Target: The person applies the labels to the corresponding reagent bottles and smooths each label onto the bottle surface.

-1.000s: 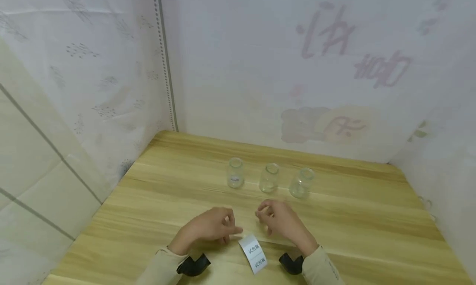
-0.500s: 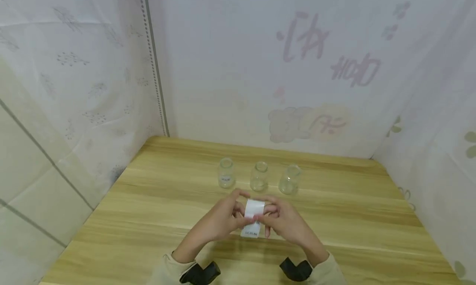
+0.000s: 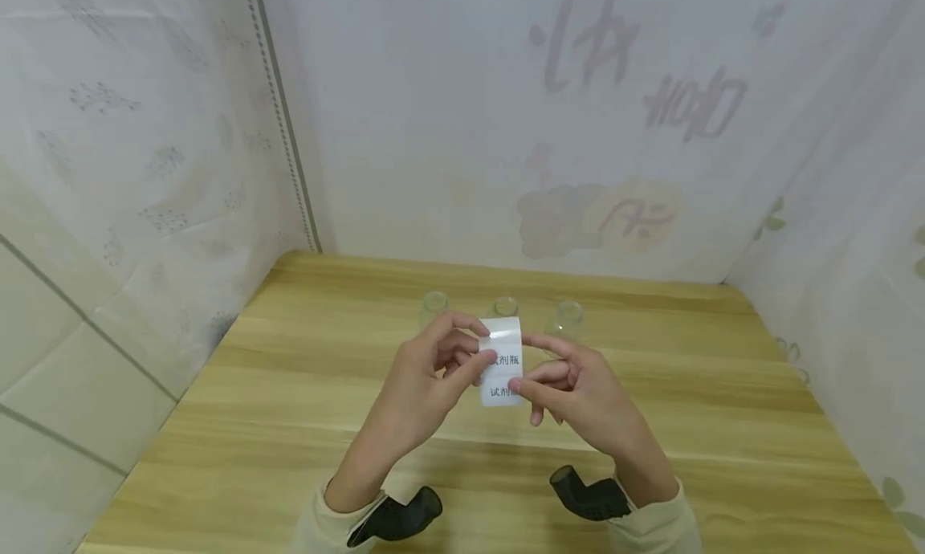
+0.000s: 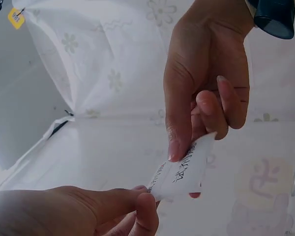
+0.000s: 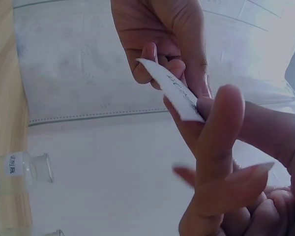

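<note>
A small white sheet of labels (image 3: 500,337), printed with dark characters, is held up between both hands above the table. My left hand (image 3: 419,385) pinches its left edge, the thumb lying across the upper print. At the lower right, my right hand (image 3: 585,393) pinches the sheet with thumb and fingers. In the left wrist view the sheet (image 4: 187,172) bows slightly between the two hands. Behind them stand three clear glass bottles, the left (image 3: 435,300), middle (image 3: 506,306) and right (image 3: 569,311), partly hidden. The right wrist view shows a label on one bottle (image 5: 32,169).
The wood-grain table (image 3: 289,377) runs back to a pale patterned wall covering (image 3: 433,136). A black wrist mount sits at each sleeve, the left one (image 3: 397,520) and the right one (image 3: 588,496).
One second ago the label sheet lay on the table with both hands apart beyond it. Both hands took hold of it, lifted it and raised it toward the bottles in the head view.
</note>
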The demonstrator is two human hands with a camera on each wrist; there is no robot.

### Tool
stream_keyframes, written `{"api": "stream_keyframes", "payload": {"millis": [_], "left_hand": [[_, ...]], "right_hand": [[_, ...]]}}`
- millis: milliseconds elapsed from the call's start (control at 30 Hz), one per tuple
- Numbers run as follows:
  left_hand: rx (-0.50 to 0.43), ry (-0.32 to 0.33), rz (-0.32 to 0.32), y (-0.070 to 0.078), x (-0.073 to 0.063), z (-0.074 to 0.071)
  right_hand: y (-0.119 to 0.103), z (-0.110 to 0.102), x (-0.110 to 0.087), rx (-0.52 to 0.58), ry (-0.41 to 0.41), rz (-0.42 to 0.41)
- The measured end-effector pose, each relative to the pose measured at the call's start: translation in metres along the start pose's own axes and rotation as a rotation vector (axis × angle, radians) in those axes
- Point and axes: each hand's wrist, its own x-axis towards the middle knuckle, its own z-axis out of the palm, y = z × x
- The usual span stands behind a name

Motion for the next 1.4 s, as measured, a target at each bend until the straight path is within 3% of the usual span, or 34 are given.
{"api": "stream_keyframes", "payload": {"millis": [233, 533, 833, 1000, 1200, 1400], "left_hand": [[0.064, 0.036, 0.052, -0.002, 0.001, 0.002], [0.291, -0.003, 0.185, -0.008, 0.002, 0.002], [0.331, -0.067, 0.408, -0.012, 0.005, -0.001], [0.343, -0.097, 0.464, -0.01, 0.007, -0.002], [0.365, -0.1, 0.472, -0.006, 0.007, -0.004], [0.429, -0.07, 0.511, -0.008, 0.003, -0.002]], "right_hand": [[0.001, -0.002, -0.001, -0.051, 0.006, -0.013], [0.003, -0.004, 0.0, -0.037, -0.031, -0.067], [0.005, -0.004, 0.0, -0.025, -0.088, -0.188], [0.003, -0.006, -0.001, -0.025, -0.107, -0.255], [0.001, -0.004, -0.002, -0.025, -0.083, -0.246], [0.001, 0.001, -0.006, -0.013, -0.034, -0.156]]}}
